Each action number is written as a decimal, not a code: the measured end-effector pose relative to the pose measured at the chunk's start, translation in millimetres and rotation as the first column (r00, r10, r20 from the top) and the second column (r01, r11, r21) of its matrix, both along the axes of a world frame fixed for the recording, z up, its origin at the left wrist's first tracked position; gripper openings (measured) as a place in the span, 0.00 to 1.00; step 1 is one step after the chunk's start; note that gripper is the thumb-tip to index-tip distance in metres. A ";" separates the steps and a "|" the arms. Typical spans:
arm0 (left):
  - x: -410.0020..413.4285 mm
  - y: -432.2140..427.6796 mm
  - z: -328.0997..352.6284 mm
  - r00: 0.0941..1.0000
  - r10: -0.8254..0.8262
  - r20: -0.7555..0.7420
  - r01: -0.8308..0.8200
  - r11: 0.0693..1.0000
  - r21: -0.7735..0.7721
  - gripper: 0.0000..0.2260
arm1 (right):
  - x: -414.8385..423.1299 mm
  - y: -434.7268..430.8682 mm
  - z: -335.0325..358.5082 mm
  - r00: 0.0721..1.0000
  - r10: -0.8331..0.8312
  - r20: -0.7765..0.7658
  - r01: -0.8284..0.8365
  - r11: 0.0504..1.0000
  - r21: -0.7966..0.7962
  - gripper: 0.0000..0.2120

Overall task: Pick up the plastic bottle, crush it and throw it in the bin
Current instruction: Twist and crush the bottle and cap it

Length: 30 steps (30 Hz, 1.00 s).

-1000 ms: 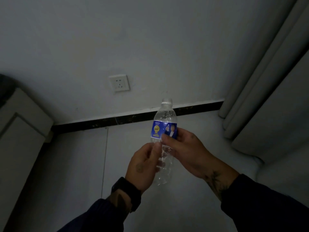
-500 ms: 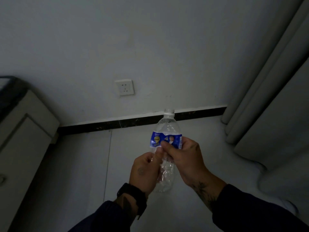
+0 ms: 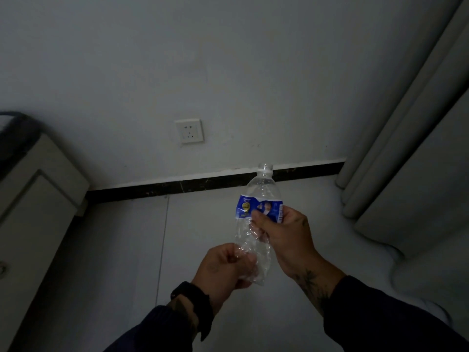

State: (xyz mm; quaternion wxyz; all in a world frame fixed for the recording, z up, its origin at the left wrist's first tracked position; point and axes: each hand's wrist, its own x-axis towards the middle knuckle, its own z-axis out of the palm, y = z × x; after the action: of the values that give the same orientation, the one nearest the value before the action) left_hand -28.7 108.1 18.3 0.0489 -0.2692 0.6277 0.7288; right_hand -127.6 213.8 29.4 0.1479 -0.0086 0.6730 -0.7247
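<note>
A clear plastic bottle [image 3: 261, 191] with a blue label is held upright in front of me, its neck open at the top. The lower body is crumpled and flattened. My right hand [image 3: 281, 235] grips the bottle at the label, thumb across the front. My left hand [image 3: 223, 268] is closed around the crumpled bottom end. No bin is in view.
A white cabinet [image 3: 33, 214] stands at the left. A wall socket [image 3: 189, 130] sits above a dark skirting strip [image 3: 177, 186]. Grey curtains [image 3: 396, 138] hang at the right, pooling on pale floor [image 3: 121, 250].
My left hand has slid down from the bottle's middle to its bottom end. The lower body is more crumpled. The bottle and my right hand have shifted slightly right.
</note>
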 end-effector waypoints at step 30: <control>-71.0 -72.8 -227.7 0.694 -0.330 0.640 0.719 0.362 -0.593 0.34 | -40.8 69.9 -136.1 0.989 0.121 0.088 -0.147 0.899 0.411 0.04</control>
State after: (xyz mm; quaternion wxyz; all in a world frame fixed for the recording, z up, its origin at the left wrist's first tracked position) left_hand -99.7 35.4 -209.3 0.2882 -0.1849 0.9135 0.2197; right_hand -168.4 283.7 -106.8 0.2160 -0.0013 0.8051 -0.5524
